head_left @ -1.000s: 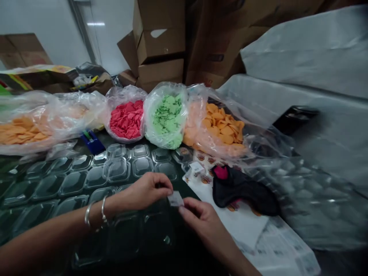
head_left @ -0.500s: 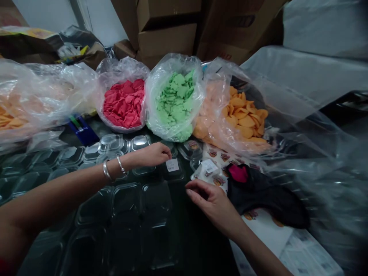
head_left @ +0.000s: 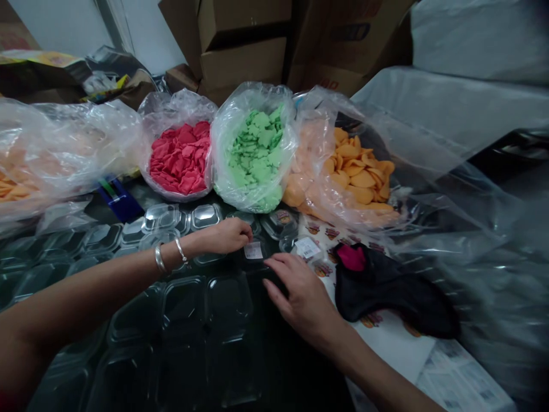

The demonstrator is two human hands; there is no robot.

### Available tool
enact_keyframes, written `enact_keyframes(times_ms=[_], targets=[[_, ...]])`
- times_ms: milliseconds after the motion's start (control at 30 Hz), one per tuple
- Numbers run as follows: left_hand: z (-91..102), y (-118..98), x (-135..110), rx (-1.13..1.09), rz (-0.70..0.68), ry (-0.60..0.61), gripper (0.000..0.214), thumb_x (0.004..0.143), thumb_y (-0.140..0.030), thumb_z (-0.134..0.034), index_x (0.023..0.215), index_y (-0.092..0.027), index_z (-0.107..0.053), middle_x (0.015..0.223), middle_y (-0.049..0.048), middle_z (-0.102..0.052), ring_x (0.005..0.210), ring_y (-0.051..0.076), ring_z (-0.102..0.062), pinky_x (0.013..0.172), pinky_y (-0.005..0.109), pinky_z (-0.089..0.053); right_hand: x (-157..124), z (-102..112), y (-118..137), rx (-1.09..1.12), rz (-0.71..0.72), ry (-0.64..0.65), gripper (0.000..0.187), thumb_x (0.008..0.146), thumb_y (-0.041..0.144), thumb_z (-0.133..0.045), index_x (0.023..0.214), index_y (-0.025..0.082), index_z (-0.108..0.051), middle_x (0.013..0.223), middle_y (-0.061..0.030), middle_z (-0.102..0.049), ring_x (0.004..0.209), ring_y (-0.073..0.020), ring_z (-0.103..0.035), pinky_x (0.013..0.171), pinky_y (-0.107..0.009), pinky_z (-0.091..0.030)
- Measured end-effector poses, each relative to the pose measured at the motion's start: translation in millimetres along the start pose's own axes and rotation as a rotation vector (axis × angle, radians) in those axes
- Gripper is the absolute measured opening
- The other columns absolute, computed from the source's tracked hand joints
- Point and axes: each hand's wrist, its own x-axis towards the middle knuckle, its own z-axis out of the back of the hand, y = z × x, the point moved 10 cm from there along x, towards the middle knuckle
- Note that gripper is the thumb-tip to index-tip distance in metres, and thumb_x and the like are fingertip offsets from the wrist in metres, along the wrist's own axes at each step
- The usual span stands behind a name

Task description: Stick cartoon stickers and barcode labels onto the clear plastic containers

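My left hand point(head_left: 227, 235), with bangles on the wrist, is curled and pinches the edge of a small white label point(head_left: 253, 250) that lies on a clear plastic blister tray point(head_left: 189, 303). My right hand point(head_left: 298, 292) rests palm down on the tray just right of the label, fingers stretched flat toward it. A second white label point(head_left: 307, 247) lies a little further right on a printed sticker sheet point(head_left: 386, 335).
Open plastic bags of red pieces point(head_left: 182, 156), green pieces point(head_left: 253, 154) and orange pieces point(head_left: 358, 171) stand behind the tray; another orange bag point(head_left: 26, 166) is at left. A black and pink cloth point(head_left: 386, 286) lies at right. Cardboard boxes point(head_left: 244, 46) are stacked behind.
The label was held between both hands near me, then my left hand carried it forward onto the tray. My right hand let go and now lies flat beside it.
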Motion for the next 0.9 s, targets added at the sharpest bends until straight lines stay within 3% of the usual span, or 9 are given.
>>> enact_keyframes(times_ms=[67,200,300,367,500,600,700,833,900], targets=[[-0.8,1,1,0.029,-0.029,-0.011,0.028,0.072,-0.011,-0.044,0.083,-0.014,-0.069,0.078,0.0038,-0.068,0.068,0.014,-0.057,0.061,0.023,-0.039,7,-9,12,-0.165,0.109,-0.008,0.034,0.081,0.017,-0.055,0.114,0.013,-0.06,0.12,-0.0163,-0.06,0.112,-0.0308,-0.052,0.091,-0.046,-0.043],[2.1,-3,-4,0.094,-0.06,-0.038,0.024,0.078,-0.015,-0.044,0.08,-0.015,-0.068,0.076,0.0046,-0.067,0.067,0.015,-0.056,0.064,0.025,-0.04,14,-28,20,-0.305,0.155,0.086,0.029,0.084,0.02,-0.057,0.111,0.012,-0.06,0.117,-0.0173,-0.062,0.114,-0.0324,-0.05,0.093,-0.052,-0.038],[20.4,-12,-15,0.225,-0.057,-0.252,0.019,0.081,-0.019,-0.046,0.085,-0.014,-0.063,0.078,0.0061,-0.065,0.069,0.017,-0.055,0.066,0.027,-0.04,15,-29,23,-0.341,0.174,0.088,0.026,0.087,0.025,-0.055,0.109,0.013,-0.06,0.114,-0.0158,-0.064,0.112,-0.0305,-0.051,0.092,-0.052,-0.037],[19.3,-24,-22,0.292,-0.129,-0.317,0.014,0.08,-0.016,-0.046,0.084,-0.014,-0.06,0.08,0.0063,-0.063,0.071,0.017,-0.054,0.067,0.027,-0.04,16,-30,23,-0.365,0.193,0.072,0.027,0.088,0.025,-0.053,0.111,0.012,-0.059,0.114,-0.0158,-0.063,0.114,-0.0304,-0.05,0.093,-0.052,-0.037],[-15.5,-35,-27,0.309,-0.282,-0.103,0.015,0.08,-0.008,-0.041,0.078,-0.016,-0.054,0.074,0.0029,-0.06,0.067,0.015,-0.053,0.064,0.026,-0.04,6,-25,30,-0.331,0.179,0.032,0.04,0.085,0.025,-0.056,0.121,0.007,-0.053,0.124,-0.0203,-0.058,0.122,-0.0316,-0.045,0.099,-0.055,-0.033],[-20.4,-37,-31,0.382,-0.288,-0.087,0.016,0.081,-0.008,-0.041,0.079,-0.015,-0.055,0.075,0.0036,-0.059,0.067,0.015,-0.053,0.063,0.026,-0.04,-29,-3,46,-0.233,0.155,-0.033,0.046,0.081,0.023,-0.059,0.123,0.007,-0.051,0.131,-0.0215,-0.052,0.124,-0.0321,-0.043,0.101,-0.053,-0.034],[-27.5,-59,-31,0.504,-0.273,-0.136,0.018,0.086,-0.011,-0.039,0.082,-0.015,-0.056,0.078,0.0054,-0.058,0.069,0.016,-0.054,0.064,0.027,-0.04,-81,35,45,-0.124,0.1,-0.119,0.031,0.082,0.018,-0.056,0.113,0.013,-0.057,0.115,-0.0139,-0.062,0.107,-0.0253,-0.054,0.092,-0.042,-0.043],[-84.6,-133,-26,0.481,-0.473,-0.029,0.022,0.087,-0.01,-0.038,0.091,-0.016,-0.059,0.087,0.0064,-0.059,0.076,0.017,-0.056,0.067,0.027,-0.044,-129,91,-12,-0.344,-0.119,-0.267,0.019,0.087,0.017,-0.049,0.1,0.016,-0.063,0.099,-0.0114,-0.065,0.094,-0.0237,-0.056,0.084,-0.039,-0.046],[-120.8,-167,-22,0.481,-0.568,0.07,0.023,0.086,-0.007,-0.039,0.092,-0.015,-0.06,0.089,0.0074,-0.06,0.077,0.017,-0.056,0.069,0.027,-0.045,-132,98,-50,-0.481,-0.226,-0.17,0.018,0.088,0.017,-0.049,0.095,0.017,-0.066,0.1,-0.0111,-0.064,0.095,-0.0236,-0.054,0.082,-0.037,-0.045]])
